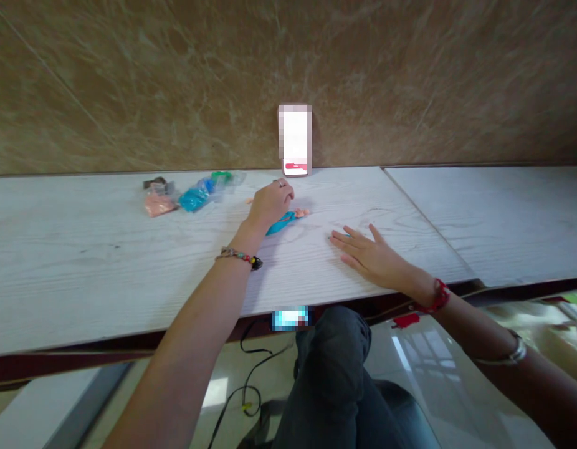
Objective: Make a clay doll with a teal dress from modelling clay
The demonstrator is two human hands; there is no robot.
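A small shape of blue modelling clay (281,223) with peach-coloured clay (301,213) at its right end lies on the white tabletop. Just above and behind it is my left hand (271,203), its fingers curled in and a ring on one of them. The fingertips are turned away, so whatever they may pinch is hidden. Farther right, my right hand (366,254) lies palm down on the table, fingers stretched and spread. A tiny bluish bit (347,235) shows by those fingers, too small to make out.
Clear bags of peach clay (158,203) and blue clay (194,198), plus a green piece (222,177), lie at the back left. A lit phone (295,140) leans against the brown wall. The table's front edge runs above my knee (342,343); a black cable (245,393) hangs below.
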